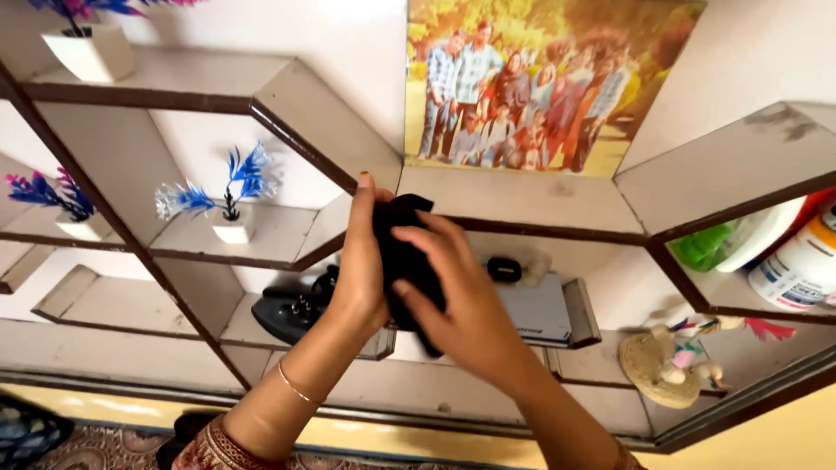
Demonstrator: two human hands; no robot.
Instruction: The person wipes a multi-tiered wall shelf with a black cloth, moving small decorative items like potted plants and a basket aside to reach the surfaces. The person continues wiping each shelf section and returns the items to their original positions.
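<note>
My left hand [359, 270] and my right hand [466, 300] are raised together in front of a wall shelf. Both grip a black cloth [402, 252], bunched between them. The left hand holds its left side with the thumb up along the edge. The right hand's fingers press on the cloth from the right and below. The hands hover just under the shelf board [522, 196] that carries a large group photograph [540, 83].
The honeycomb-style wall shelf [287, 109] holds small white pots with blue artificial flowers [231, 196], a black clothes iron [292, 309], a grey box [540, 309], a white bottle [797, 265], a green item [705, 244] and a woven basket ornament [666, 365].
</note>
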